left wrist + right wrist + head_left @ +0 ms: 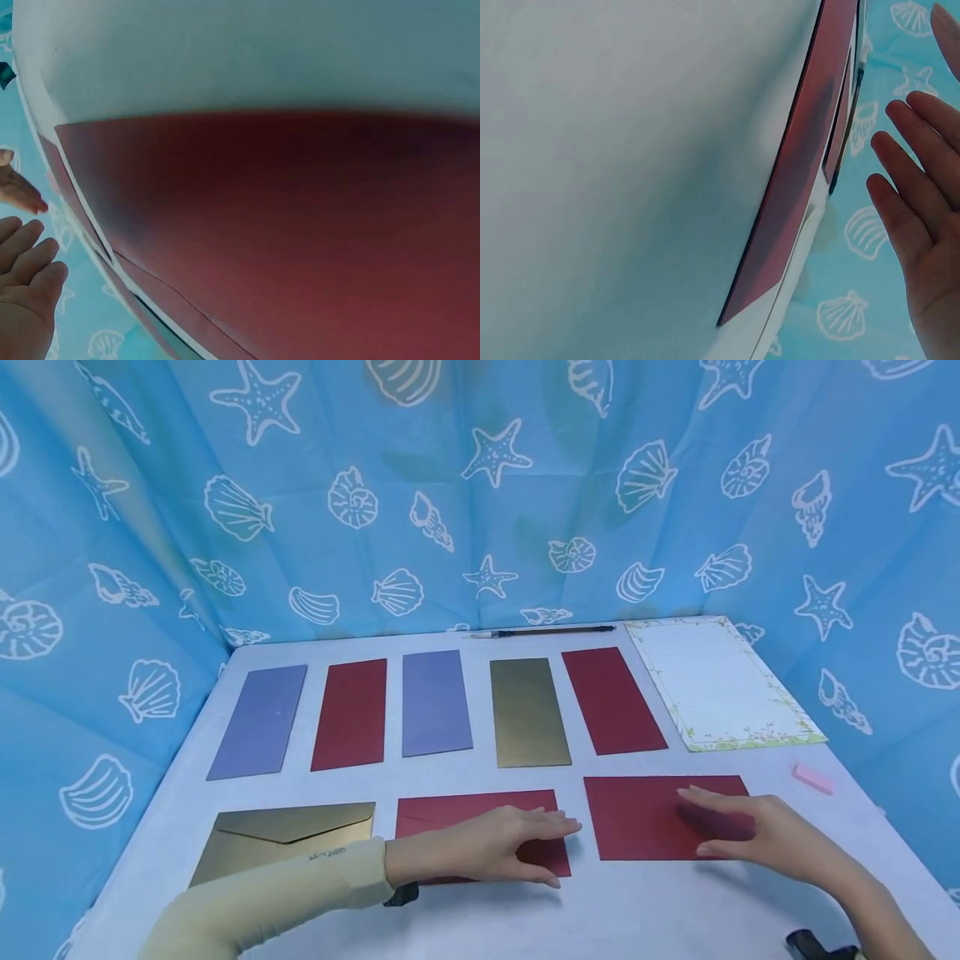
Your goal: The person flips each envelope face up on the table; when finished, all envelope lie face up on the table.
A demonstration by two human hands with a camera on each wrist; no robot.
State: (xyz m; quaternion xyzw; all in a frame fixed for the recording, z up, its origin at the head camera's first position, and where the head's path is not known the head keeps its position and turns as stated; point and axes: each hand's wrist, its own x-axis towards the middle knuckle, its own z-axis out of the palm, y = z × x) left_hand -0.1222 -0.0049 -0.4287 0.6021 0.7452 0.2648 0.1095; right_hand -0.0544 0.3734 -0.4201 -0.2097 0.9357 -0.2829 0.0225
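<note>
In the head view, my left hand (491,843) is over a red envelope (450,808) in the front row, fingers extended to the right and thumb apart. Farther right, my right hand (761,827) reaches over the right end of another red envelope (633,818), its fingers pointing left. Both hands hold nothing. The left wrist view has a red envelope (300,240) filling its lower part, with the left hand's fingers (34,266) at the edge. Straight, slightly spread fingers (911,150) of the right hand show in the right wrist view. Whether either hand touches its envelope I cannot tell.
A gold envelope (292,831) with its flap showing lies front left, partly behind the left sleeve. Several purple, red and gold envelopes (437,706) form a back row. Behind them is a brush (555,631); a bordered sheet (723,681) and a pink eraser (813,778) lie at right.
</note>
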